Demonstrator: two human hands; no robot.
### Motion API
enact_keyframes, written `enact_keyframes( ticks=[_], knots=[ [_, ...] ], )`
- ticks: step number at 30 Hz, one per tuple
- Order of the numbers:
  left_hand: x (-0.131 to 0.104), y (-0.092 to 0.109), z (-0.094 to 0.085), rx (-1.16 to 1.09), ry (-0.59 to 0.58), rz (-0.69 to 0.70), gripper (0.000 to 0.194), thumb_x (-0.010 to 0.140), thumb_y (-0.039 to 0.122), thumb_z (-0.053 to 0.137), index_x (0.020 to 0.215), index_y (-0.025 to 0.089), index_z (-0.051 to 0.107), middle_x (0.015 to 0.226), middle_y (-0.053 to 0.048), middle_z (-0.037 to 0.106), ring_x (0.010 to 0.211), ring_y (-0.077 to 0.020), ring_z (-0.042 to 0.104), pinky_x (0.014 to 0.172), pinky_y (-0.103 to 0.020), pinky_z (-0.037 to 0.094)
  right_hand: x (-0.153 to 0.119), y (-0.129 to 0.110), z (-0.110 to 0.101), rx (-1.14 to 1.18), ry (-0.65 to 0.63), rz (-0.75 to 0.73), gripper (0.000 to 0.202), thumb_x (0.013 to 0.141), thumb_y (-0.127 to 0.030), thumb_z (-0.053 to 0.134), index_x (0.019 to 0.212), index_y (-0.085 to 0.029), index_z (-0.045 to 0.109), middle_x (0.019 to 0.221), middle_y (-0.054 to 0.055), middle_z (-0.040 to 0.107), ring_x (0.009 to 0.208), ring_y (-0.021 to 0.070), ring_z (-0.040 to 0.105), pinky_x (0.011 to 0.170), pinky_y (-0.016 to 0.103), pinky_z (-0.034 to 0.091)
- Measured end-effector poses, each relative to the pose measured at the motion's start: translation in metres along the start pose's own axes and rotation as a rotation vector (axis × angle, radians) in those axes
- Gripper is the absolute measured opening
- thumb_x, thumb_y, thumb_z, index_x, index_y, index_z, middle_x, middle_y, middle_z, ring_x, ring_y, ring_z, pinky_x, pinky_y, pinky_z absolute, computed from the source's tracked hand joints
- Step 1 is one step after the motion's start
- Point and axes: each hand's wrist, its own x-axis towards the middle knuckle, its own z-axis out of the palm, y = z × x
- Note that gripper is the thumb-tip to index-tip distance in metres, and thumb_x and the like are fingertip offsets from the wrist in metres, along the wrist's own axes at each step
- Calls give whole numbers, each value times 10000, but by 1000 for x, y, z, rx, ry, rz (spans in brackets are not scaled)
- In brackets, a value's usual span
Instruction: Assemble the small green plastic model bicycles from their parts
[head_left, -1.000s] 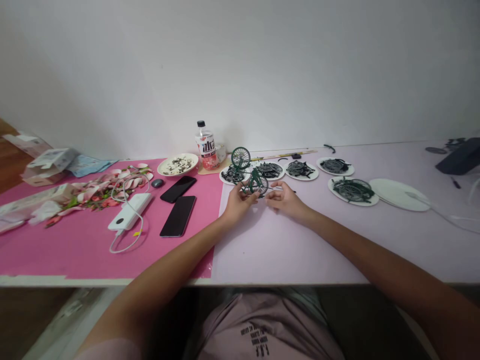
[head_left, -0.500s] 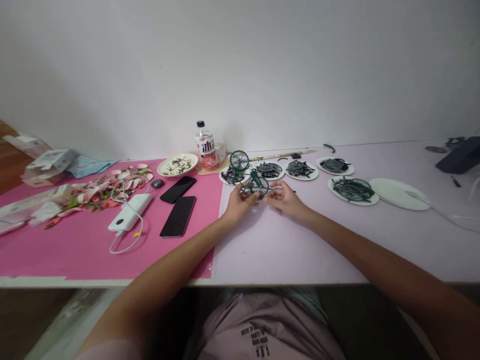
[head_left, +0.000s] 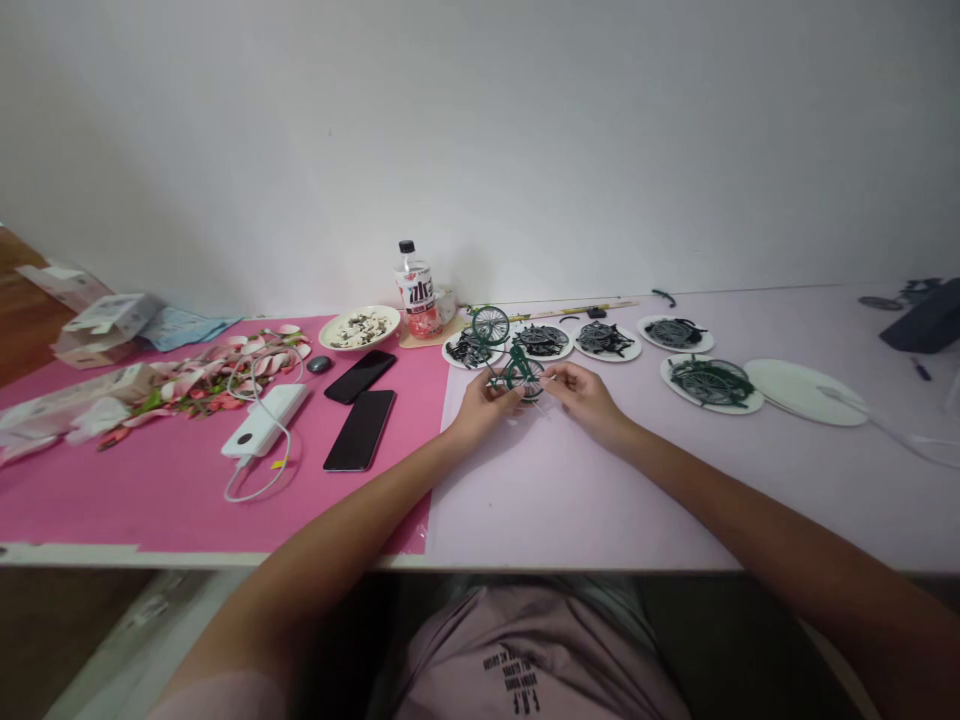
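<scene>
A small dark green model bicycle (head_left: 517, 365) is held above the pale part of the table, one spoked wheel toward the wall and the other between my hands. My left hand (head_left: 482, 408) is closed on its near left side, thumb and fingers pinching the frame. My right hand (head_left: 586, 396) is closed at the bicycle's right side, its thumb and index finger pinched by the near wheel. Whatever small part lies between those fingertips is too small to make out. Just behind stand plates of black bicycle parts (head_left: 540, 341).
To the right are a plate of green parts (head_left: 712, 383) and bare white plates (head_left: 806, 392). A drink bottle (head_left: 417, 292) and a bowl (head_left: 360, 328) stand near the wall. Two phones (head_left: 360, 430), a white power bank (head_left: 266, 420) and artificial petals (head_left: 210, 385) lie left.
My right hand has tilted slightly, its fingers drawn together by the near wheel. My left hand still grips the bicycle. The whole view has shifted a little.
</scene>
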Motion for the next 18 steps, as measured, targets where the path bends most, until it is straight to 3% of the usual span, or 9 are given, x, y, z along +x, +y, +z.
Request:
enact_keyframes(
  ticks=[5,10,18],
  knots=[
    [-2,2,1,32,-36,34,601,743,437,917,1135,161,555,960,-108,790,809,-225,790,682,-281,601,0,-2,-1,-72,-7,-39,411,724,-543,807,948,-201,760,643,-59,381,574,113,349,528,276,273],
    [-3,1,1,79,-52,69,553,759,417,904,1105,167,552,930,-88,783,772,-203,778,655,-266,588,-1,-2,-1,-73,-7,5,428,708,-528,804,961,-186,761,634,-60,371,573,109,328,523,265,251],
    [-1,-1,1,91,-50,86,554,751,435,904,1093,165,563,912,-88,783,717,-178,749,643,-267,586,0,-2,-2,-135,-3,-48,411,725,-547,796,923,-190,748,632,-61,347,578,113,315,531,263,281]
  ],
)
